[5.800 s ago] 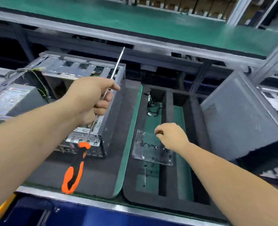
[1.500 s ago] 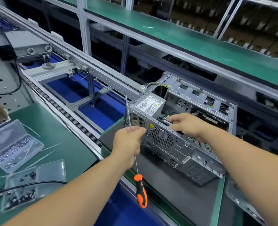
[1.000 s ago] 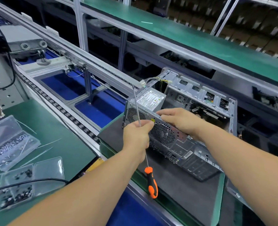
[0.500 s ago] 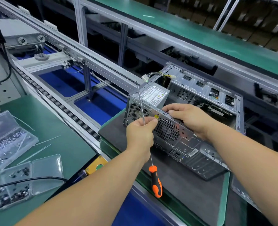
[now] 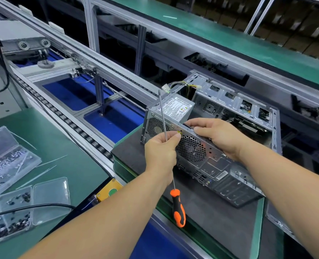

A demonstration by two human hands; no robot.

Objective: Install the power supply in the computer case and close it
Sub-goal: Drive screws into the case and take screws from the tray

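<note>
The case (image 5: pixel 235 146) lay on its side, open, on a dark mat (image 5: pixel 211 206) on the conveyor. The power supply (image 5: pixel 175 111) sat in its rear corner, label up. The left hand (image 5: pixel 161 152) gripped a screwdriver (image 5: pixel 177 208) by the shaft, handle hanging down. The right hand (image 5: pixel 220 136) curled over the case's rear edge. Screw boxes (image 5: pixel 11 161) lay on the bench to the left.
</note>
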